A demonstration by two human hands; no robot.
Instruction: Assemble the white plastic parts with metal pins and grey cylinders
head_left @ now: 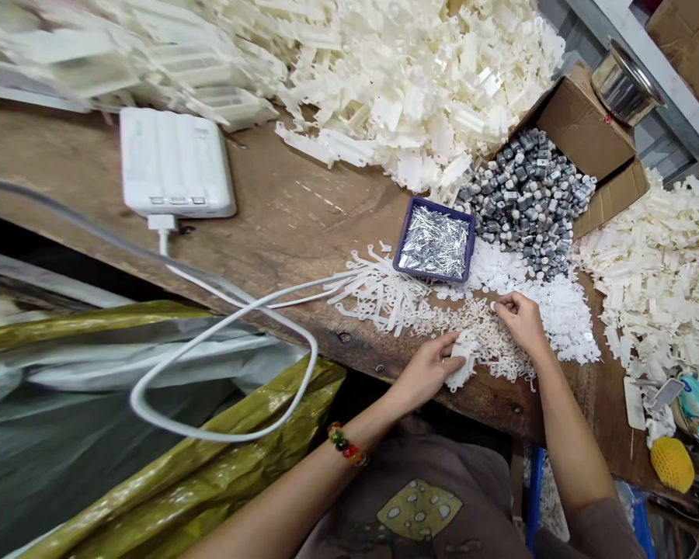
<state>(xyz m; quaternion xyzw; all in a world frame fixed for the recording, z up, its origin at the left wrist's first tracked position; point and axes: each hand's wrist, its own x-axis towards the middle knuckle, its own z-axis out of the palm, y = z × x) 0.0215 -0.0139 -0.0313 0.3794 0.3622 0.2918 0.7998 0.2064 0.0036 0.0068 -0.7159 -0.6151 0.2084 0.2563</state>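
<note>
Wooden desk (279, 225) under heaped ivory plastic parts (413, 93), with open cardboard box (582, 124) of grey metal cylinders (524, 198) and navy tray (401, 260) of steel pins (434, 242). Risk: loose white pieces (478, 338) sliding off the near edge if brushed by a forearm. Left hand (425, 373) curled, fingers pressed around a white plastic part (461, 361); right hand (521, 322) half closed, pinching among the loose pieces.

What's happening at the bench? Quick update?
Left hand holding a white plastic part; right hand at small white pieces. Purple tray of metal pins just beyond.
</note>
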